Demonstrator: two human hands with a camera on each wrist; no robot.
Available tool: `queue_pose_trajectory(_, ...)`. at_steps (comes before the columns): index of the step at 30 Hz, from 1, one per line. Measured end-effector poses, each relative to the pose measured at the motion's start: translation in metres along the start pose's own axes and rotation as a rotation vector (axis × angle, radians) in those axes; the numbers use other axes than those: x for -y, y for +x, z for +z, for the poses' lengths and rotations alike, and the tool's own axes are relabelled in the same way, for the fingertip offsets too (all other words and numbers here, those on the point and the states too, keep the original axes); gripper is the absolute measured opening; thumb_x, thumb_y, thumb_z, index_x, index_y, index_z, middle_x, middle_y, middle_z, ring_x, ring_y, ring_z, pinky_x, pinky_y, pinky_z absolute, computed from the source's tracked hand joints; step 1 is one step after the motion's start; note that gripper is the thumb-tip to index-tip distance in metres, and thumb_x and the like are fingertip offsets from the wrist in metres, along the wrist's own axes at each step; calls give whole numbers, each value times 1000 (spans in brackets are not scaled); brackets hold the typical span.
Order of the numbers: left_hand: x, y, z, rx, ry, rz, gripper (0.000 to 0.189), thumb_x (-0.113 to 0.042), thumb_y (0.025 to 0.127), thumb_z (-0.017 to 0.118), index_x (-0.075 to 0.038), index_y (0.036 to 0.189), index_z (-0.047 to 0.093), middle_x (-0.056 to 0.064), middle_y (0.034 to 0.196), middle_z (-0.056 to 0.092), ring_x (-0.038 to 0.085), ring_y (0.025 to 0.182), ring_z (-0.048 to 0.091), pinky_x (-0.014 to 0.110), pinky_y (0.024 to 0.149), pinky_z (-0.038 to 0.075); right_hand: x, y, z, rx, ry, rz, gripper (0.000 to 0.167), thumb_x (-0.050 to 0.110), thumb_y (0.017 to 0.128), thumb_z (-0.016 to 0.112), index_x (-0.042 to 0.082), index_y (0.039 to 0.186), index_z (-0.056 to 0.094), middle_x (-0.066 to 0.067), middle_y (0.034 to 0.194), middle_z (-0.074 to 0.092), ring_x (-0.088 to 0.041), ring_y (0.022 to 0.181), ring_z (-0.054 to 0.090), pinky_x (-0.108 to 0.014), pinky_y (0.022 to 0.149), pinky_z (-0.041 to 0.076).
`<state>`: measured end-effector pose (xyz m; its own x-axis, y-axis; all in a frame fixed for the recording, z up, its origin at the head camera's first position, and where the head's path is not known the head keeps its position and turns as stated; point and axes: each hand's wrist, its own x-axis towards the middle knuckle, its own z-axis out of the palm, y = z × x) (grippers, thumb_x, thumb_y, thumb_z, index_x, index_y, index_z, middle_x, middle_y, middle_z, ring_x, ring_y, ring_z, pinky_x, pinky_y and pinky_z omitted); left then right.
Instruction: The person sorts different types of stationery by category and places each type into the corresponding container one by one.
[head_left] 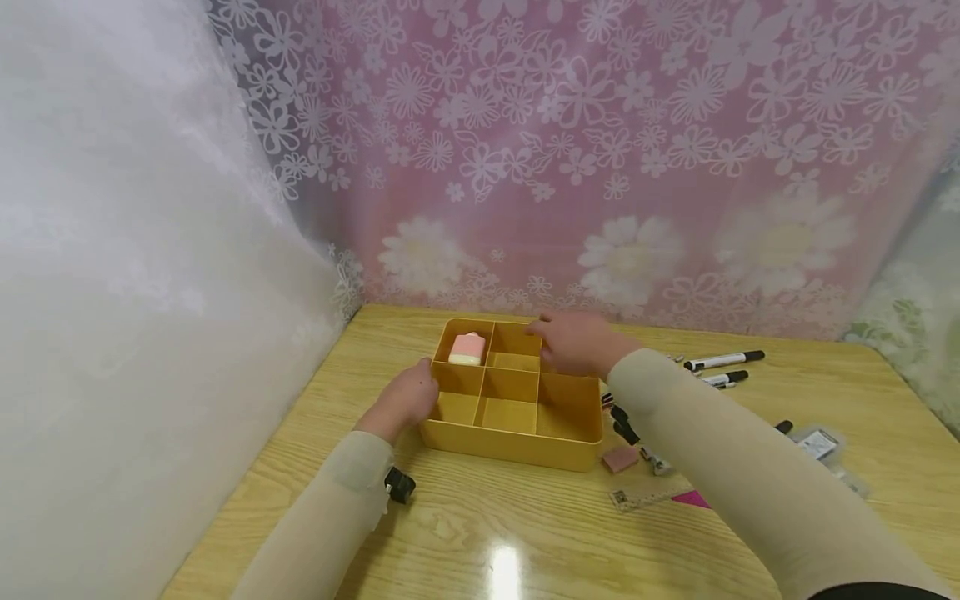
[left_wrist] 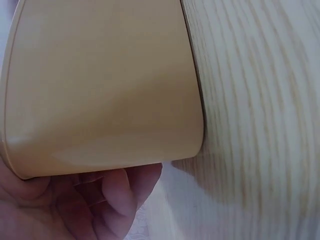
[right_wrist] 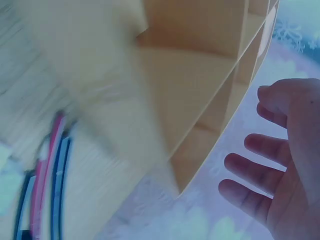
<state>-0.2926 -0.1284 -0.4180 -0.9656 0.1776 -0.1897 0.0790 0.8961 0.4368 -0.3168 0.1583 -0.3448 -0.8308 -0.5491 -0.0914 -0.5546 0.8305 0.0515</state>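
A yellow divided organizer box (head_left: pixel 513 446) stands on the wooden table. In its back left compartment lies a small pink and cream bottle-shaped item (head_left: pixel 468 348). My left hand (head_left: pixel 408 396) grips the box's left side; in the left wrist view its curled fingers (left_wrist: pixel 120 195) lie along the end of the box wall. Over the back right part of the box is my right hand (head_left: pixel 581 342), hiding some of that compartment. The right wrist view shows its fingers (right_wrist: pixel 255 170) spread and loosely extended beside the rim, with nothing in them.
To the right of the box lie black-capped markers (head_left: pixel 723 360), a small pink block (head_left: pixel 620 458), a clear ruler (head_left: pixel 637 497), a magenta piece (head_left: pixel 691 498) and a clear pack (head_left: pixel 819 443). My right forearm covers part of this group. A floral curtain (head_left: pixel 622 250) hangs behind the table.
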Motion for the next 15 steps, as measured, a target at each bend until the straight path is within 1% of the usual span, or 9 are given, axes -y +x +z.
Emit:
queue_pose_trajectory(3, 0, -1, 0, -1, 6, 4, 56, -18, 108, 31, 7, 157, 21, 24, 151, 45, 35, 136, 47, 50, 111, 38, -16, -14, 8, -59, 27, -6, 45, 20, 100, 56, 12, 144, 56, -17, 145, 51, -31, 101, 65, -41, 69, 54)
queue_pose_trajectory(4, 0, -1, 0, -1, 5, 4, 56, -18, 108, 30, 8, 157, 21, 24, 151, 45, 35, 136, 47, 50, 111, 38, -21, -19, 10, -79, 40, -4, 43, 19, 100, 57, 11, 142, 58, -16, 141, 54, -31, 102, 64, -42, 72, 54)
queue_pose_trajectory(5, 0, -1, 0, -3, 2, 2, 56, -19, 108, 30, 8, 157, 21, 23, 152, 44, 35, 136, 47, 49, 112, 37, -26, -24, 13, -96, 52, 4, 42, 18, 99, 57, 10, 141, 59, -16, 137, 56, -29, 99, 64, -43, 74, 54)
queue_pose_trajectory(6, 0, -2, 0, -5, 0, 2, 56, -19, 108, 30, 7, 157, 22, 23, 152, 44, 35, 137, 47, 49, 112, 37, -32, -29, 15, -116, 67, 12, 41, 16, 99, 57, 9, 139, 60, -16, 134, 57, -28, 97, 63, -42, 74, 54)
queue_pose_trajectory(8, 1, -2, 0, -9, -10, 2, 56, -18, 108, 29, 7, 157, 22, 23, 152, 45, 34, 136, 47, 49, 112, 38, -43, -39, 19, -141, 111, 43, 38, 13, 99, 56, 7, 137, 60, -17, 131, 56, -27, 89, 62, -40, 67, 52)
queue_pose_trajectory(9, 1, -2, 0, -12, -10, 4, 56, -18, 108, 29, 8, 157, 23, 23, 151, 45, 35, 136, 48, 49, 111, 38, -49, -45, 21, -151, 126, 60, 37, 12, 99, 56, 6, 136, 60, -18, 130, 56, -27, 87, 61, -40, 66, 51)
queue_pose_trajectory(11, 2, -2, 0, -14, -12, 6, 55, -18, 108, 30, 7, 157, 23, 23, 150, 46, 35, 135, 48, 49, 110, 39, -63, -55, 24, -166, 155, 94, 36, 11, 100, 53, 4, 135, 59, -19, 130, 55, -27, 88, 60, -41, 69, 51)
queue_pose_trajectory(12, 2, -2, 0, -14, -12, 8, 55, -18, 108, 30, 7, 157, 23, 24, 149, 47, 35, 134, 49, 49, 110, 39, -70, -60, 26, -171, 172, 112, 35, 11, 101, 52, 3, 134, 59, -21, 131, 55, -28, 86, 60, -42, 66, 50)
queue_pose_trajectory(15, 2, -2, -1, -14, -11, 15, 55, -18, 108, 31, 8, 156, 23, 25, 148, 48, 36, 134, 49, 50, 109, 40, -94, -75, 34, -162, 192, 176, 35, 12, 102, 48, 1, 135, 56, -23, 133, 52, -29, 88, 61, -44, 68, 50)
